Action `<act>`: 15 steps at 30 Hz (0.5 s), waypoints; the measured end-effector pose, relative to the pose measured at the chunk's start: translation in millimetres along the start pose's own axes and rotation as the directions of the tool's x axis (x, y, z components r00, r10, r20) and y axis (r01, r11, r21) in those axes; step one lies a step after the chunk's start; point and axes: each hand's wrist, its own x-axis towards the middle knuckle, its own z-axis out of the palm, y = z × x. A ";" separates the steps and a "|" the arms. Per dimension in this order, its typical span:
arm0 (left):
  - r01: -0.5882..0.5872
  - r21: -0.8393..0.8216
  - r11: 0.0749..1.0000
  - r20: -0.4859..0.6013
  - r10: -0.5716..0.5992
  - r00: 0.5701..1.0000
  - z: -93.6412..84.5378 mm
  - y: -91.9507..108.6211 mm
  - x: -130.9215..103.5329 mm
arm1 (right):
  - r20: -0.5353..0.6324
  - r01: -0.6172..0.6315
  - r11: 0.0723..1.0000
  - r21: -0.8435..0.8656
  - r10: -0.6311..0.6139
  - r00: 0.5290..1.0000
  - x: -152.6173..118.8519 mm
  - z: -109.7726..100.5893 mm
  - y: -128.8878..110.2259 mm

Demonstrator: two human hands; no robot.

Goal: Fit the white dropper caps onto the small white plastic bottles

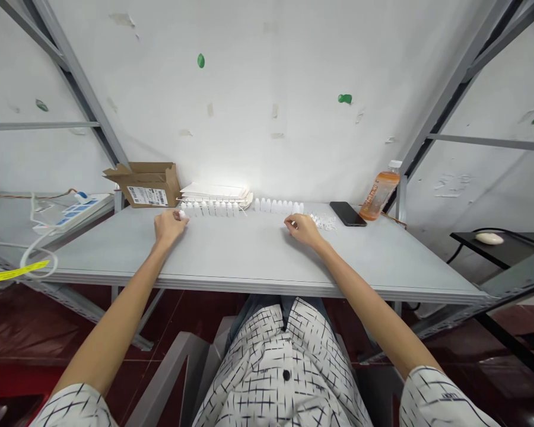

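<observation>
Several small white dropper bottles (216, 209) stand upright in a row on the left part of the table, with a second row of the same bottles (278, 206) to its right. My left hand (169, 228) is closed at the left end of the first row, its fingertips around a small white bottle (182, 214). Beside a loose pile of tiny white pieces (324, 223), my right hand (303, 229) has its fingers pinched together. Whatever it may hold is too small to make out.
Behind the left row lie stacked white sheets (216, 191), next to an open cardboard box (153, 184). A black phone (347, 214) and an orange drink bottle (380, 193) are at the back right. A power strip (78, 212) with cables sits far left. Metal posts frame the grey table (240, 255).
</observation>
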 end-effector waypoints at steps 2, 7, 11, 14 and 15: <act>0.013 0.015 1.000 -0.002 -0.013 1.000 -0.4 -3.0 5.3 | -0.002 -0.003 1.000 -0.006 0.003 1.000 -0.2 -0.1 -0.5; 0.048 0.070 0.996 -0.018 -0.047 0.999 0.4 -5.8 16.8 | 0.002 -0.001 1.000 -0.006 0.001 1.000 -0.4 -1.1 -2.3; 0.044 0.068 0.997 -0.007 -0.043 0.999 5.1 -7.8 20.7 | 0.015 -0.004 1.000 -0.010 0.004 1.000 -0.3 -1.8 -2.9; 0.030 0.044 0.999 -0.010 -0.030 1.000 8.2 -10.9 21.3 | 0.011 -0.007 1.000 -0.012 0.007 1.000 -0.3 -1.4 -2.2; 0.031 0.034 0.999 -0.008 -0.031 0.999 8.5 -11.6 21.2 | 0.008 -0.009 1.000 -0.013 0.009 1.000 -0.3 -1.0 -1.8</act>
